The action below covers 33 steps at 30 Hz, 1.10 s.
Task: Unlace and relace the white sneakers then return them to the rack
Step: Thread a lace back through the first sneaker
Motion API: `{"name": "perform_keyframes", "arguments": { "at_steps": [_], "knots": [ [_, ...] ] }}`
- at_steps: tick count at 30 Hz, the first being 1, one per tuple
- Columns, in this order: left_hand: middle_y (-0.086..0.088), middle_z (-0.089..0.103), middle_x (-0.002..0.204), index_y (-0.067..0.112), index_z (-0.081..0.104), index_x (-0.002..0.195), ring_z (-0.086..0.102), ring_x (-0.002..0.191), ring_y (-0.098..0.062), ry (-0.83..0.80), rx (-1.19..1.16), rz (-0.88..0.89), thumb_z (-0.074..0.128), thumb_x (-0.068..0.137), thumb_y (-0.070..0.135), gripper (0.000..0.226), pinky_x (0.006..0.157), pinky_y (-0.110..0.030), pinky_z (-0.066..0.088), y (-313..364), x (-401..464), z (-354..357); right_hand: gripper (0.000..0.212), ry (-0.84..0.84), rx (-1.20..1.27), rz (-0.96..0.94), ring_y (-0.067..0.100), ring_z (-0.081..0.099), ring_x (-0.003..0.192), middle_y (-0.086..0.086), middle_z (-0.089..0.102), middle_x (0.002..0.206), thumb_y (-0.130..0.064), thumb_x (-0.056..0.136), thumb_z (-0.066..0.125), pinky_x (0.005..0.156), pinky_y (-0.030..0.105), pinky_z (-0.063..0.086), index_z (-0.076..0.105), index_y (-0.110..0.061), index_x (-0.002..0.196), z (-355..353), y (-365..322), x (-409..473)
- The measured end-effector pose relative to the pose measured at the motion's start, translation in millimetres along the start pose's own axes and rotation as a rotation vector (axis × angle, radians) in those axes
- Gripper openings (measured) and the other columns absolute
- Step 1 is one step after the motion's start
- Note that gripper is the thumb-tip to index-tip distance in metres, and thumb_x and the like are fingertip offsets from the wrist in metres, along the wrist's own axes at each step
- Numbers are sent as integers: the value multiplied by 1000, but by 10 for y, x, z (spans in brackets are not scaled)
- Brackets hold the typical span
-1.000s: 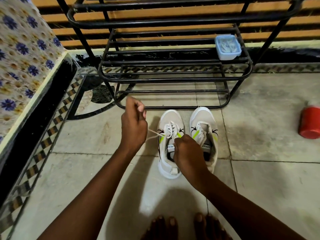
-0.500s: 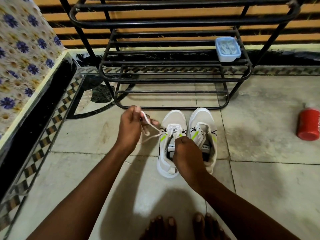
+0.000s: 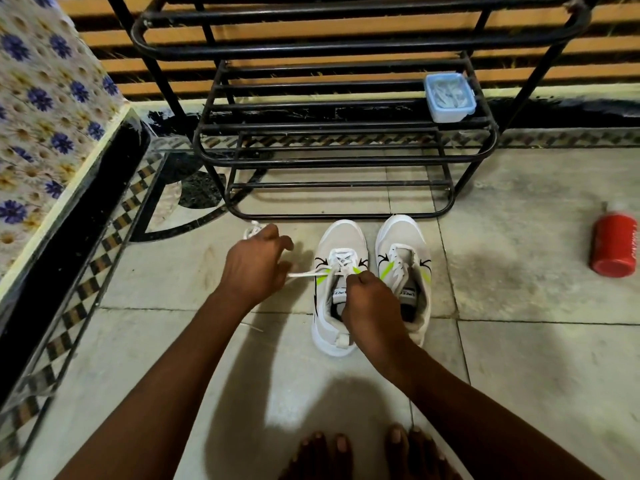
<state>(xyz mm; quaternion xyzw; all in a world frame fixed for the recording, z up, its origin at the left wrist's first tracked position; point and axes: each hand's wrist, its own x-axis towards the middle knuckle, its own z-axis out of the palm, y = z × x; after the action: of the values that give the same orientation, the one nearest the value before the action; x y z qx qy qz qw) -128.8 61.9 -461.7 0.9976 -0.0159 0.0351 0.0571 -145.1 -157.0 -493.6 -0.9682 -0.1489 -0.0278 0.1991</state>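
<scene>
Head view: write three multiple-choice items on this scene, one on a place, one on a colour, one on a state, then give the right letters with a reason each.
1. Where does the blue-lidded container sit?
A. On the floor beside the sneakers
B. On a shelf of the black rack, at its right end
C. Inside a sneaker

2. What colour is the bottle lying on the floor tiles?
A. Red
B. Green
C. Black

3. What state is the lace of the left sneaker in?
A. Tied in a bow
B. Removed entirely
C. Partly threaded, a loose end drawn out sideways

Answers: B, the container rests on the rack's bars near the right post. A, the bottle's body is red. C, the lace crosses the lower eyelets while the left hand pulls a length out and the right hand holds at the tongue.
</scene>
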Motion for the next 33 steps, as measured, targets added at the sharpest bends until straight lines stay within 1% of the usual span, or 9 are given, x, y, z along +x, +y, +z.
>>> {"name": "perform_keyframes", "arguments": {
  "at_steps": [4,9,13,16,19,23,27,30,33],
  "knots": [
    [9,39,120,50,47,135,61,91,-20,-133,-125,-32,75,78,60,65,71,-37,54,119,-201,241,33,1,-45,-51,37,60,54,15,58,69,5,42,75,36,30,39,60,-3,70,-13,4,-41],
    [10,28,115,42,53,115,54,93,-16,-189,-338,-36,73,84,37,37,72,-37,54,196,-224,393,16,38,-67,-95,38,61,57,14,58,71,-5,58,55,37,32,40,59,-4,73,-16,31,-54],
    [12,41,113,35,52,98,51,91,-12,-135,-467,49,68,93,34,16,73,-39,52,195,-194,319,37,94,-95,-143,39,61,60,16,58,72,-14,65,27,40,35,44,60,-2,75,47,45,-55],
    [11,60,85,25,54,90,56,82,-13,-23,-635,20,64,95,38,17,72,-40,48,258,-179,107,39,65,-139,-168,39,62,65,16,59,75,-14,67,27,42,36,46,61,-3,80,44,45,-75],
    [8,65,80,23,58,89,62,80,-11,69,-718,-19,69,98,26,15,76,-36,50,360,-162,-148,25,3,-124,-154,40,62,67,16,60,78,-12,70,42,45,37,48,62,-3,81,-9,59,-25],
    [13,69,78,18,67,89,67,75,-9,131,-817,-23,71,97,16,9,68,-19,47,512,-153,-467,38,51,156,-133,37,64,90,14,65,100,-22,77,52,74,40,56,65,-7,109,-147,60,82],
    [7,72,76,22,73,92,70,65,-14,182,-949,-31,71,98,19,6,62,-30,56,607,-156,-693,61,25,627,-105,20,66,110,-1,70,115,-13,82,67,99,42,51,52,-15,140,-400,-85,251],
    [6,74,79,25,75,96,62,58,-20,227,-939,-29,70,99,21,7,52,-37,54,595,-138,-756,64,-107,905,28,12,71,92,-5,74,91,-15,81,79,92,30,53,53,-17,140,-554,-150,456],
    [8,74,82,25,78,98,64,65,-16,256,-907,-34,71,99,24,7,59,-34,54,482,-128,-723,28,-45,983,-4,16,68,71,1,70,72,-16,85,78,74,33,54,71,-13,112,-663,-125,608]
  ]
}}
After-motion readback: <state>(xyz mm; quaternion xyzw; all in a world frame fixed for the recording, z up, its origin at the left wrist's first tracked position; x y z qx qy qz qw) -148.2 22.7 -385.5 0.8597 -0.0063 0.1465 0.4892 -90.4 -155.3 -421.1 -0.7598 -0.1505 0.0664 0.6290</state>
